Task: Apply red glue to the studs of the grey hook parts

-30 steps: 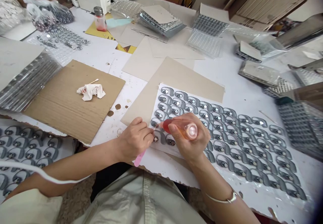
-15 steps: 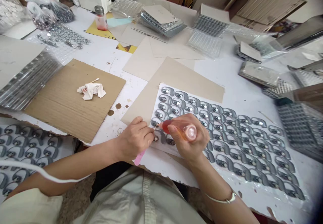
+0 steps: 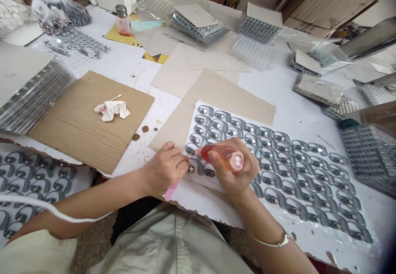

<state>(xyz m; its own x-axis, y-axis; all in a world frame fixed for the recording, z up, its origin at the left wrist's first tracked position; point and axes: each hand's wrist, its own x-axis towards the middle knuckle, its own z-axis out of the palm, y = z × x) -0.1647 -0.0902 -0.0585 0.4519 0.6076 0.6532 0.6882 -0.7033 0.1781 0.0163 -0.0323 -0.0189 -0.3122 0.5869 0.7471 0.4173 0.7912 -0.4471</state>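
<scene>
My right hand point(image 3: 239, 165) is wrapped around a small squeeze bottle point(image 3: 224, 158) of red liquid, tilted with its tip pointing left. That tip is close to a metal piece near the left edge of a sheet of shiny grey metal pieces point(image 3: 291, 187), set in rows. In my closed left hand point(image 3: 168, 167) is a slim pink stick point(image 3: 171, 191), its pink end showing below the fist. A thin pale tip pokes out by the fingertips, close to the same piece. Whether either tip touches the piece I cannot tell.
To the left lies brown cardboard point(image 3: 93, 121) bearing a crumpled tissue point(image 3: 113, 111) and a cotton swab. Farther back stands a metal-capped jar point(image 3: 123, 20) of red liquid. Stacked packs point(image 3: 365, 154) line the right side. A white cable point(image 3: 55, 212) crosses my left forearm.
My right hand and the bottle have shifted slightly to the right, so the bottle's tip is a little farther from my left fingertips. The left hand is nearly still.
</scene>
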